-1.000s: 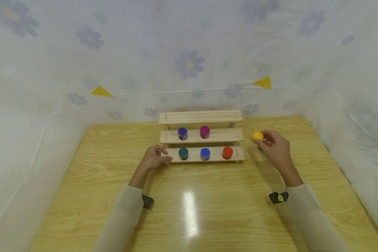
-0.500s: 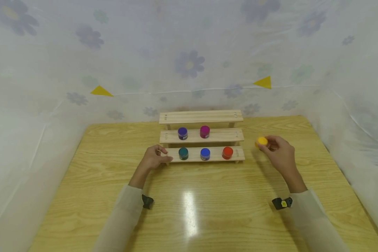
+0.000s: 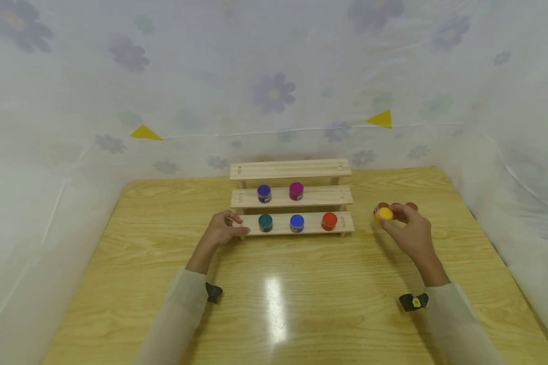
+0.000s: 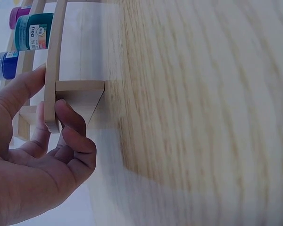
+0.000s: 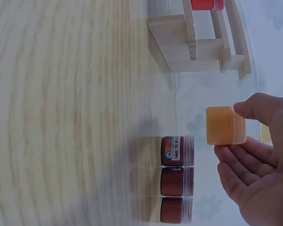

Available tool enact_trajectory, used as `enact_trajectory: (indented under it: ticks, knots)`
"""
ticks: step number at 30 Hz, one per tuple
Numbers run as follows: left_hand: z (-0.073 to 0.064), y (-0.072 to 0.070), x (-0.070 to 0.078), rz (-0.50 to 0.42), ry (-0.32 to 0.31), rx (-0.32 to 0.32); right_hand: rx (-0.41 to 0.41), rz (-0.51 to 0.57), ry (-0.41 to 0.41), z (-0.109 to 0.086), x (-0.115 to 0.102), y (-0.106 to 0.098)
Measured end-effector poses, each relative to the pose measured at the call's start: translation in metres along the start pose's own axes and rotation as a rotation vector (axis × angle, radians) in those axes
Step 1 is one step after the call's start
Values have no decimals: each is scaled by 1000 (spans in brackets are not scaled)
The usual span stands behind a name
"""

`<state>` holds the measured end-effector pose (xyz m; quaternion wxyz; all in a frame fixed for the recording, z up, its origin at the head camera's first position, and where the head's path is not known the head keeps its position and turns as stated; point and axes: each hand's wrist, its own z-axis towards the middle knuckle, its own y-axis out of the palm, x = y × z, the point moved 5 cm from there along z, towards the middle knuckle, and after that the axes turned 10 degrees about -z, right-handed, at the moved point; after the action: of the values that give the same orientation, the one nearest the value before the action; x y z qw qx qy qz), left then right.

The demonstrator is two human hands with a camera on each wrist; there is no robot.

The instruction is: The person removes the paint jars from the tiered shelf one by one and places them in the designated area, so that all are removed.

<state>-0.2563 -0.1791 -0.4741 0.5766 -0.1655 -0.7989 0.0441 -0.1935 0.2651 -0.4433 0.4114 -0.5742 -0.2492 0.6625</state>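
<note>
My left hand (image 3: 226,229) grips the left end of the lowest tier of a three-tier wooden rack (image 3: 291,169); in the left wrist view the thumb lies near the teal jar (image 4: 34,32). Between right thumb and fingers, my right hand (image 3: 409,230) pinches a yellow paint jar (image 5: 220,125) by its lid end, off the table. Beside and partly behind that hand stand three brown paint jars (image 5: 172,181) in a row, partly hidden in the head view. On the bottom tier sit teal, blue (image 3: 297,223) and red (image 3: 329,221) jars. The middle tier carries a violet (image 3: 264,193) and a magenta jar (image 3: 296,191).
The rack stands near the back edge of a wood-grain table (image 3: 237,324). Behind it hangs a flowered white sheet (image 3: 187,76) with two yellow triangles (image 3: 380,119); similar sheeting rises at both sides.
My right hand has moved right and a little nearer to me with the yellow jar, away from the rack. More of the brown jars shows. The left hand stays put.
</note>
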Motion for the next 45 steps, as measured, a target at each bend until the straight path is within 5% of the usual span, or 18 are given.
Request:
enact_trajectory:
  ticks: [45]
  knots:
    - [-1,0,1,-43,14,-16,-99,-75,108,2,25,13]
